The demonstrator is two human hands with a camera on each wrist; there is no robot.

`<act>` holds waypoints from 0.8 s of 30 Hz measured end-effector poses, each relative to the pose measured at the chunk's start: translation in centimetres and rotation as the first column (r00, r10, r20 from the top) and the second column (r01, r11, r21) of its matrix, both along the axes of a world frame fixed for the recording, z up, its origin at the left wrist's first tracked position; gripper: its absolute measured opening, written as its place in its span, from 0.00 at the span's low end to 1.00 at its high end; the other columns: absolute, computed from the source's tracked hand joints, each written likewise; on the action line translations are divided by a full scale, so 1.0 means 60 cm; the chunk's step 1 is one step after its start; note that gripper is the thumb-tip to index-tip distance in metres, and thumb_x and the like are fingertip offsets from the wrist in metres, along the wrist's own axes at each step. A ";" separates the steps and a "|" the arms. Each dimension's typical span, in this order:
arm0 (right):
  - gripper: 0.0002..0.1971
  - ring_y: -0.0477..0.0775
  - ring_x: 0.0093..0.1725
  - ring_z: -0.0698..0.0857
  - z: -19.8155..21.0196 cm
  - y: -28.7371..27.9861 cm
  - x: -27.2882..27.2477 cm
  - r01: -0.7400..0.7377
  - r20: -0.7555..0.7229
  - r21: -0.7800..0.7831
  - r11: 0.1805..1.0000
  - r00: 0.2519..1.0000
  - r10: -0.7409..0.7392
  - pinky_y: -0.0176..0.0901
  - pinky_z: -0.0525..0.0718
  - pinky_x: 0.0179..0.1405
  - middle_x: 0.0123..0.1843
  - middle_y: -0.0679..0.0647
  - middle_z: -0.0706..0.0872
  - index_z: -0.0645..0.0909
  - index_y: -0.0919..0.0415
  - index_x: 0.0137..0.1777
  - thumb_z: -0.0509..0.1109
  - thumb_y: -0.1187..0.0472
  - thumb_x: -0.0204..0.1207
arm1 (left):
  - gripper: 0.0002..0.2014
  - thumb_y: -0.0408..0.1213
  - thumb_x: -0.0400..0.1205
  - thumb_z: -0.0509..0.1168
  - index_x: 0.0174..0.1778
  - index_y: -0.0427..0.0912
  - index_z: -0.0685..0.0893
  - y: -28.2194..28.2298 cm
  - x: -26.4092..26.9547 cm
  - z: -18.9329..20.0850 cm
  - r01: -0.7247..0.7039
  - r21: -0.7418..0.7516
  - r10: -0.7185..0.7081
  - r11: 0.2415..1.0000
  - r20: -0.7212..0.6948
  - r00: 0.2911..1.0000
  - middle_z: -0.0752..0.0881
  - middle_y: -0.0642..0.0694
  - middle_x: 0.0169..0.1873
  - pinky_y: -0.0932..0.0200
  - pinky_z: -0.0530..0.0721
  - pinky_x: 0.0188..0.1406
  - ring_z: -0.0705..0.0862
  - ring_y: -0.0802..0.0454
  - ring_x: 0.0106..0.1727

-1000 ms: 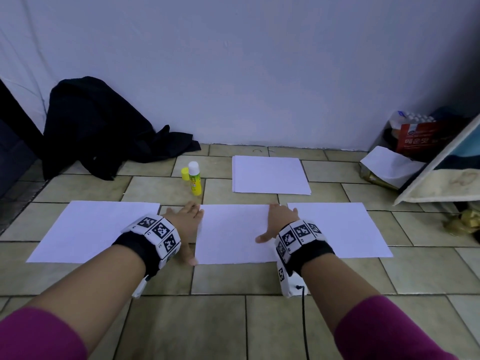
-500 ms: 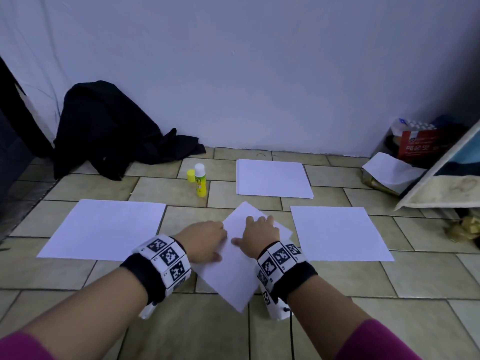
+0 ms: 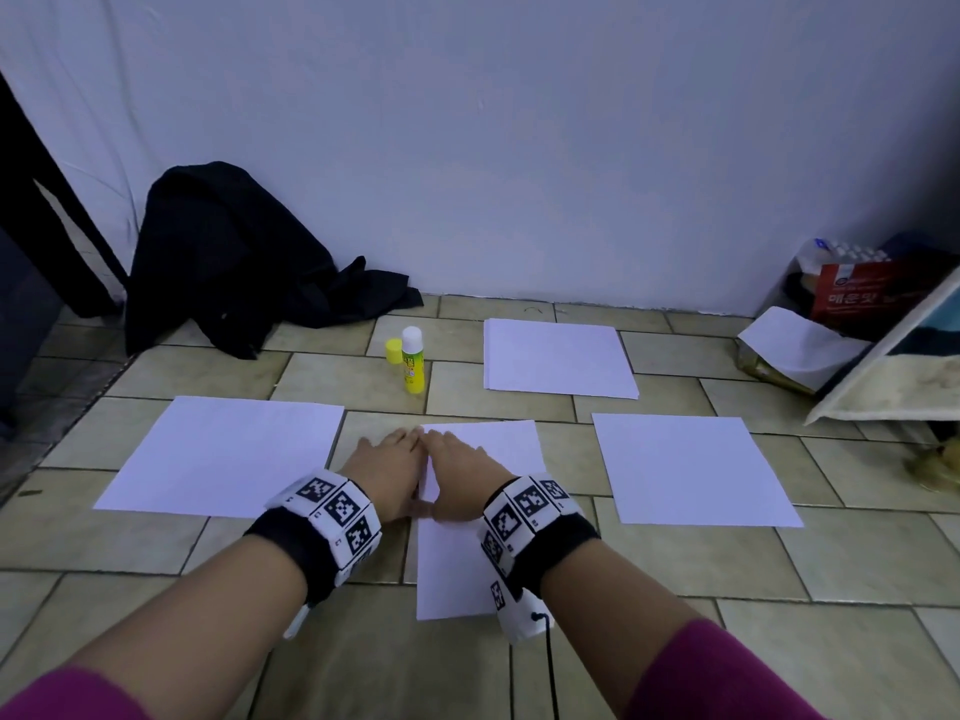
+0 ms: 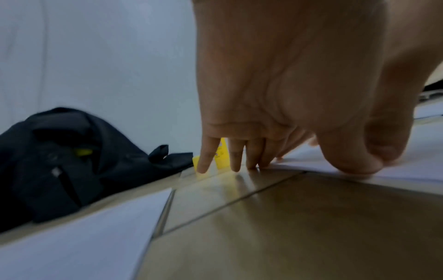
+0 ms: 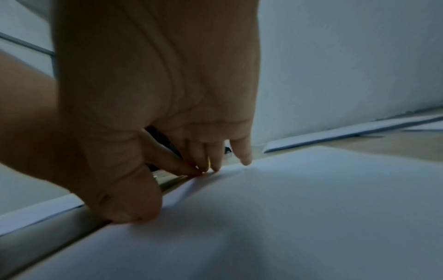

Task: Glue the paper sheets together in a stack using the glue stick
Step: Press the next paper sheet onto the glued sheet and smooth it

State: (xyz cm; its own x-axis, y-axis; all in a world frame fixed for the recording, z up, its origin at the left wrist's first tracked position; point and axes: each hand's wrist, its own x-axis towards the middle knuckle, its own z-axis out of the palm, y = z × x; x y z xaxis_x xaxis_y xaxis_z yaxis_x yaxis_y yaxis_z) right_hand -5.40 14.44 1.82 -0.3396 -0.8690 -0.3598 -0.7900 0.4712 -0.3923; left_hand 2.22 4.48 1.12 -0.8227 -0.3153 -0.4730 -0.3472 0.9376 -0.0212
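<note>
Black garment [image 3: 228, 262] heaped against the wall at ten o'clock. Left paper sheet [image 3: 228, 454] lies flat on the tiled floor [image 3: 322, 662] at nine o'clock, untouched. Glue stick [image 3: 413, 360] stands upright at twelve o'clock, uncapped, its yellow cap [image 3: 394, 350] just beside it on the left.

Left hand [image 3: 387, 475] rests palm-down at the left edge of the centre paper sheet [image 3: 452, 569]; in the left wrist view its fingers [image 4: 236, 157] are extended, tips on tile and paper edge, gripping nothing. Right hand [image 3: 460, 472] lies flat on the same sheet, touching the left hand; its fingertips [image 5: 244, 155] press the paper, thumb at the edge, nothing held.

Paper stack [image 3: 558, 361] sits at one o'clock near the wall. Right paper sheet [image 3: 691, 470] lies flat at three o'clock. Red carton [image 3: 862, 293] and clutter at two o'clock, far corner.
</note>
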 end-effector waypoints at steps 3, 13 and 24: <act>0.49 0.55 0.83 0.58 -0.007 -0.005 -0.002 0.041 0.065 0.012 0.999 0.997 -0.041 0.64 0.49 0.82 0.85 0.55 0.55 0.44 0.60 0.85 0.72 0.45 0.74 | 0.45 0.58 0.81 0.61 0.85 0.40 0.46 0.009 -0.007 0.009 0.018 -0.099 -0.014 0.995 0.043 0.999 0.51 0.46 0.85 0.37 0.61 0.78 0.52 0.49 0.84; 0.32 0.58 0.76 0.71 0.000 0.072 -0.114 0.367 0.037 0.144 0.919 0.926 -0.376 0.59 0.45 0.82 0.74 0.55 0.77 0.56 0.50 0.82 0.59 0.42 0.81 | 0.46 0.62 0.82 0.58 0.85 0.37 0.43 0.008 -0.011 0.011 0.016 -0.110 -0.005 0.994 0.094 0.996 0.45 0.44 0.85 0.35 0.55 0.80 0.49 0.48 0.85; 0.37 0.59 0.74 0.66 0.002 0.058 -0.075 0.309 -0.407 0.165 0.937 0.886 -0.221 0.56 0.67 0.71 0.71 0.58 0.71 0.67 0.62 0.73 0.72 0.39 0.71 | 0.43 0.72 0.74 0.58 0.76 0.43 0.67 -0.005 0.001 0.023 0.025 -0.114 -0.029 0.993 -0.035 0.999 0.66 0.45 0.77 0.36 0.60 0.76 0.60 0.46 0.79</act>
State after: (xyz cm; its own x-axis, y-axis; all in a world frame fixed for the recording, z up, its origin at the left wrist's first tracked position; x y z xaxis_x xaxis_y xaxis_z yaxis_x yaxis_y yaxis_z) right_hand -9.89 17.90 1.97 -0.6936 -0.6411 -0.3285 -0.6899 0.7224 0.0467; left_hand 2.26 4.15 2.51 -0.8477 -0.3432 -0.4046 -0.3246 0.9387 -0.1161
